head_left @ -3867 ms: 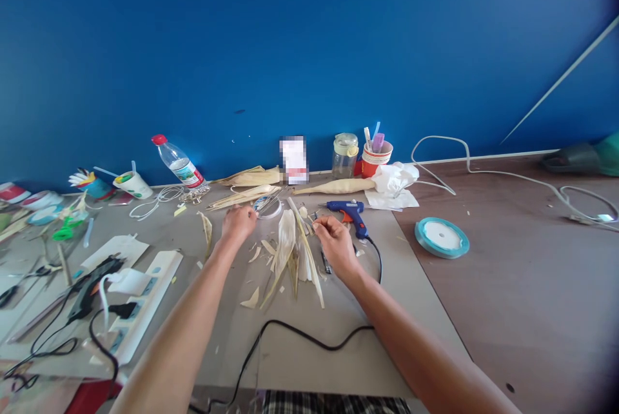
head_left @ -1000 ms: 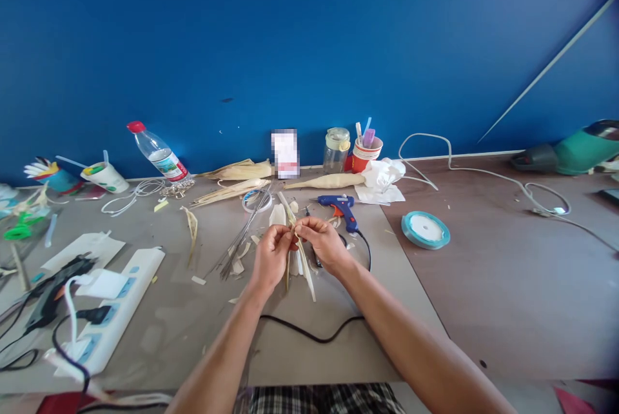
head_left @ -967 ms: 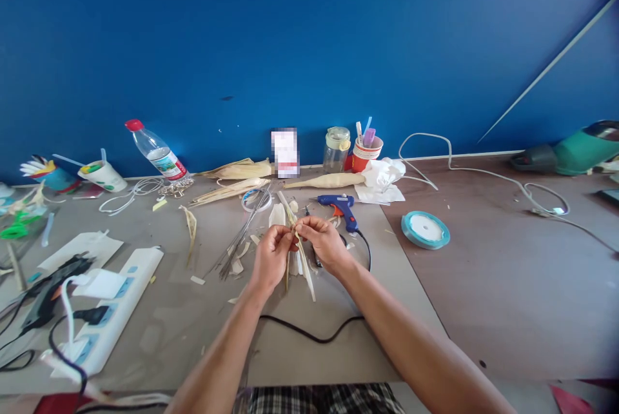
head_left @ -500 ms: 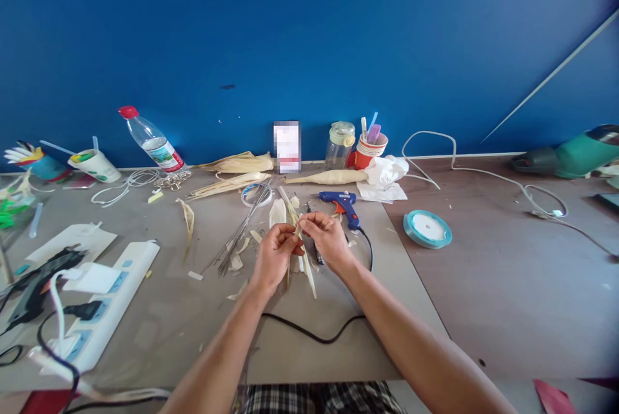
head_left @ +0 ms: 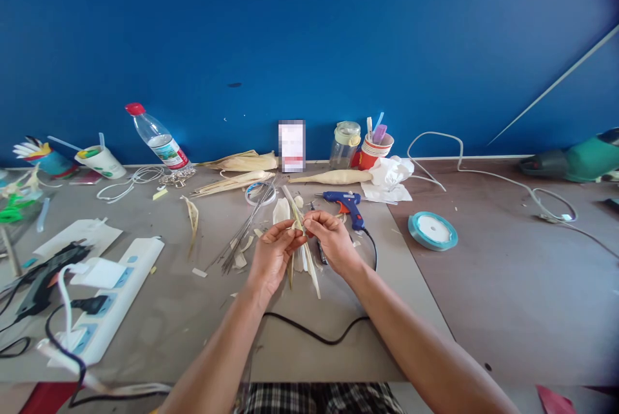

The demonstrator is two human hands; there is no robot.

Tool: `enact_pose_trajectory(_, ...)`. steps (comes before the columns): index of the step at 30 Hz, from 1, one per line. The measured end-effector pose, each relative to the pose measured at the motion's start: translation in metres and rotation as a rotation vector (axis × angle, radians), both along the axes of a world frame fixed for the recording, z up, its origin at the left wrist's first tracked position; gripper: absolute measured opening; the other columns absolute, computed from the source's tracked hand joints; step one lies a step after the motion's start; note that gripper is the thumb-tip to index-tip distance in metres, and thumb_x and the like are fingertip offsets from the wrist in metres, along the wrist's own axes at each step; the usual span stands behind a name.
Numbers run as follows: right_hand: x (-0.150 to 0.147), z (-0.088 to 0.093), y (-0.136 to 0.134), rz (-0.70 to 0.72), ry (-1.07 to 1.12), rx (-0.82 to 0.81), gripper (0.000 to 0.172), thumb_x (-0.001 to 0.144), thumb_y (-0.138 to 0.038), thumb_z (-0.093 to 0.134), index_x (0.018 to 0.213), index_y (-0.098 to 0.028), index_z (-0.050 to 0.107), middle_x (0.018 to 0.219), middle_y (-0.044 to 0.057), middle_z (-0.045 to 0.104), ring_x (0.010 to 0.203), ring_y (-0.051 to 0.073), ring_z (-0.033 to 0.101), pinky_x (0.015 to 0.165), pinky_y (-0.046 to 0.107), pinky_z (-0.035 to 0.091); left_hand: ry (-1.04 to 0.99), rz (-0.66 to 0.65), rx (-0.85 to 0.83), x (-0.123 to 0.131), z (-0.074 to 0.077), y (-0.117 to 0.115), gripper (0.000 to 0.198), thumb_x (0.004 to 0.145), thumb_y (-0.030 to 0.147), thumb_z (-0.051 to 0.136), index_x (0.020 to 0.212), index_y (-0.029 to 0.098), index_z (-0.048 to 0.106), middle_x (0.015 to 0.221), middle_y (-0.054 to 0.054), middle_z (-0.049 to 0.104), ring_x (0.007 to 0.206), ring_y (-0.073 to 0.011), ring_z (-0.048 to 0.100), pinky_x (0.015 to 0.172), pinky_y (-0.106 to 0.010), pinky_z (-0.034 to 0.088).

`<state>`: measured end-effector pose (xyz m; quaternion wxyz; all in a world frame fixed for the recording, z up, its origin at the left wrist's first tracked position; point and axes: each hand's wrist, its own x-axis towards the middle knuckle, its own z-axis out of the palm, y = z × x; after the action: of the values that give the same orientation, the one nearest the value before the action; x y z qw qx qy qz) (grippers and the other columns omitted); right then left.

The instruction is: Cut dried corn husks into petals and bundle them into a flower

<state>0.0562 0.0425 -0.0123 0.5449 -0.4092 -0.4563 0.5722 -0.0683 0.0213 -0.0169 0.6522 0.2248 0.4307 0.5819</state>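
My left hand [head_left: 273, 254] and my right hand [head_left: 333, 238] meet over the middle of the table. Between their fingertips they pinch a small pale piece of dried corn husk [head_left: 296, 226]; much of it is covered by the fingers. Strips of husk [head_left: 312, 272] lie on the table directly below the hands. Just beyond my right hand rests a blue hot glue gun [head_left: 345, 200] on its side. To the left of my left hand lies a bundle of thin wires [head_left: 236, 243], its far end across a roll of tape [head_left: 251, 193].
A white power strip [head_left: 123, 291] with plugs stands at left near a black tool [head_left: 53, 278]. Along the wall are a leaning bottle [head_left: 167, 151], a phone [head_left: 292, 146], a jar [head_left: 344, 146] and a red paper cup [head_left: 372, 153]. A blue ribbon roll [head_left: 432, 231] lies at right.
The view has shifted slightly left. The fingers of both hands have moved a little on the husk piece, and more of it shows now. Both hands still pinch it.
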Motion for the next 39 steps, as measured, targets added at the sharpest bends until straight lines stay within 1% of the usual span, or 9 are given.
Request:
enact_pose_trajectory(4, -0.001, 0.0, -0.002, 0.026, -0.063, 0.065, 0.011, 0.071, -0.029, 0.062, 0.067, -0.019, 0.063, 0.081, 0.002, 0.058, 0.073, 0.013, 0.054, 0.072, 0.026, 0.044, -0.11, 0.006, -0.047, -0.002, 0.0, 0.001, 0.027, 0.058, 0.013, 0.078, 0.081, 0.011, 0.063, 0.069, -0.003, 0.069, 0.062, -0.0111, 0.066, 0.068, -0.023, 0.055)
enact_pose_trajectory(8, -0.002, -0.004, -0.002, 0.046, -0.108, 0.111, 0.009, 0.072, -0.025, 0.06, 0.068, -0.019, 0.063, 0.088, 0.004, 0.059, 0.083, 0.014, 0.057, 0.078, 0.027, 0.045, -0.162, -0.04, -0.08, -0.004, 0.0, 0.0, 0.026, 0.059, 0.012, 0.078, 0.08, 0.011, 0.063, 0.066, -0.003, 0.069, 0.058, -0.0102, 0.065, 0.067, -0.022, 0.056)
enact_pose_trajectory(10, -0.002, -0.004, -0.002, 0.057, -0.111, 0.12, 0.008, 0.072, -0.024, 0.06, 0.067, -0.019, 0.063, 0.09, 0.004, 0.059, 0.081, 0.013, 0.057, 0.075, 0.026, 0.046, -0.169, -0.086, -0.083, -0.004, -0.001, -0.001, 0.026, 0.058, 0.013, 0.079, 0.078, 0.011, 0.062, 0.064, -0.002, 0.068, 0.054, -0.0097, 0.064, 0.065, -0.023, 0.056)
enact_pose_trajectory(14, -0.003, -0.005, -0.003, 0.098, -0.108, 0.079, 0.01, 0.074, -0.026, 0.058, 0.068, -0.019, 0.062, 0.086, 0.002, 0.061, 0.062, 0.01, 0.053, 0.061, 0.024, 0.045, -0.13, -0.13, -0.073, -0.001, -0.003, -0.003, 0.03, 0.056, 0.016, 0.081, 0.074, 0.014, 0.057, 0.061, 0.002, 0.065, 0.05, -0.0097, 0.063, 0.058, -0.021, 0.053)
enact_pose_trajectory(16, -0.003, -0.006, -0.003, 0.1, -0.136, 0.108, 0.01, 0.075, -0.026, 0.058, 0.069, -0.019, 0.063, 0.087, 0.003, 0.061, 0.066, 0.011, 0.055, 0.064, 0.025, 0.045, -0.092, -0.102, -0.055, 0.001, -0.002, -0.004, 0.032, 0.056, 0.019, 0.081, 0.073, 0.015, 0.054, 0.059, 0.003, 0.064, 0.05, -0.0094, 0.062, 0.058, -0.02, 0.051)
enact_pose_trajectory(19, -0.003, -0.008, -0.003, 0.067, -0.227, 0.206, 0.009, 0.075, -0.024, 0.058, 0.071, -0.019, 0.064, 0.09, 0.004, 0.06, 0.083, 0.015, 0.057, 0.076, 0.028, 0.045, -0.054, -0.036, -0.024, 0.002, 0.0, -0.004, 0.033, 0.056, 0.021, 0.08, 0.071, 0.016, 0.051, 0.06, 0.005, 0.062, 0.051, -0.0091, 0.062, 0.06, -0.021, 0.05)
enact_pose_trajectory(21, -0.004, -0.008, -0.004, 0.035, -0.288, 0.241, 0.008, 0.075, -0.023, 0.058, 0.071, -0.02, 0.064, 0.09, 0.004, 0.059, 0.086, 0.016, 0.056, 0.078, 0.029, 0.044, -0.047, -0.018, -0.006, 0.002, 0.002, -0.005, 0.033, 0.056, 0.022, 0.08, 0.07, 0.016, 0.051, 0.061, 0.005, 0.062, 0.053, -0.0096, 0.062, 0.06, -0.021, 0.049)
enact_pose_trajectory(29, -0.009, -0.01, -0.009, -0.005, -0.382, 0.242, 0.009, 0.076, -0.023, 0.055, 0.071, -0.018, 0.062, 0.088, 0.004, 0.058, 0.085, 0.017, 0.056, 0.077, 0.029, 0.044, 0.075, 0.087, 0.067, 0.001, 0.0, -0.003, 0.025, 0.061, 0.024, 0.075, 0.07, 0.016, 0.053, 0.062, 0.005, 0.057, 0.055, -0.0064, 0.055, 0.059, -0.021, 0.044)
enact_pose_trajectory(39, -0.009, -0.01, -0.009, -0.025, -0.409, 0.167, 0.011, 0.075, -0.025, 0.054, 0.068, -0.018, 0.059, 0.082, 0.004, 0.059, 0.08, 0.017, 0.056, 0.073, 0.029, 0.044, 0.204, 0.098, 0.087, 0.001, -0.004, -0.004, 0.02, 0.063, 0.026, 0.072, 0.07, 0.016, 0.057, 0.062, 0.005, 0.057, 0.056, -0.0068, 0.053, 0.06, -0.021, 0.042)
